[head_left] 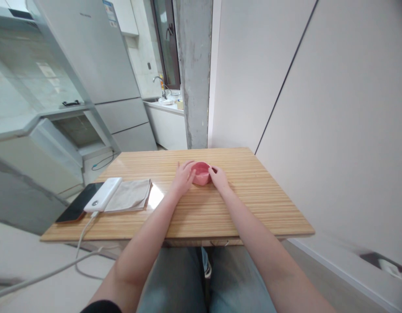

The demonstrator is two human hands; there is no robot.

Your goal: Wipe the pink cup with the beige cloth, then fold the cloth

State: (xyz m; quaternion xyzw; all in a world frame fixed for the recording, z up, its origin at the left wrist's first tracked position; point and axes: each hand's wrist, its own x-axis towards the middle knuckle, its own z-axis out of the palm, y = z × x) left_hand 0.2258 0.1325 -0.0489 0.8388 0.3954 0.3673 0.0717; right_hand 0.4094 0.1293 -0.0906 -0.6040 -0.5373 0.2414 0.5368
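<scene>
A small pink bowl point(201, 174) is near the far middle of the wooden table, its hollow inside partly facing me. My left hand point(184, 176) holds it on the left, with the fingers along its side and rim. On the right edge, my right hand point(218, 177) grips the rim between thumb and fingers. The fingers partly cover both sides of the bowl. I cannot tell whether its base touches the tabletop.
On the left of the table point(262, 213) lie a folded beige cloth point(131, 195), a white power bank point(103, 195) with a plugged-in cable point(83, 232), and a dark tablet-like device point(78, 206). A pale panelled wall point(334, 130) stands to the right.
</scene>
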